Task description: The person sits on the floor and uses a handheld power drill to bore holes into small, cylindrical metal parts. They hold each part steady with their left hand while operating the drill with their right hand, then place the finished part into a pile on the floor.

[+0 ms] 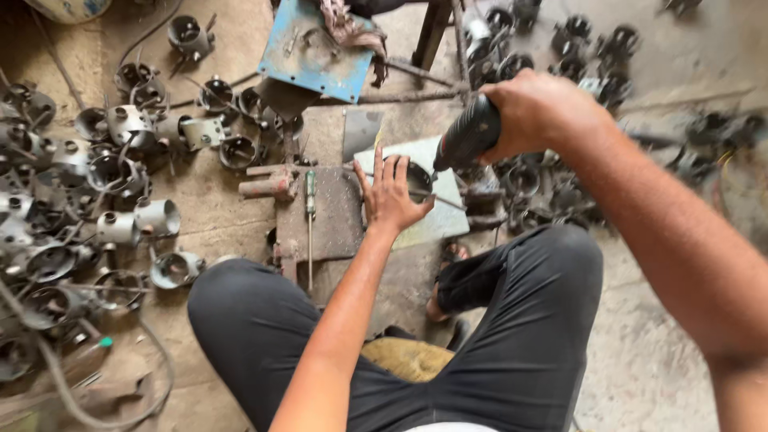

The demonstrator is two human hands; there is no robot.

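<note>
Person sits on the concrete floor, knees apart, work set between them. Largest item at centre: a pale flat metal sheet lying on the floor, with a darker steel plate touching its left edge.

On the sheet sits a small dark round metal cup part, open end up. Left hand lies flat over its left side, fingers spread, palm down, pinning it rather than gripping.

Right hand is closed tight around a black power drill. Drill body runs on a slant, upper right down to lower left, nose aimed at the cup part. Tip looks just above or at the rim; blur makes contact hard to call.

So the part lies down and left of the right hand, directly under the left hand, which is nearer.

A green-handled screwdriver lies on the dark plate, long axis running away from the person, just left of the left hand, untouched. Heaps of similar round metal housings cover the floor at left and far right.
</note>
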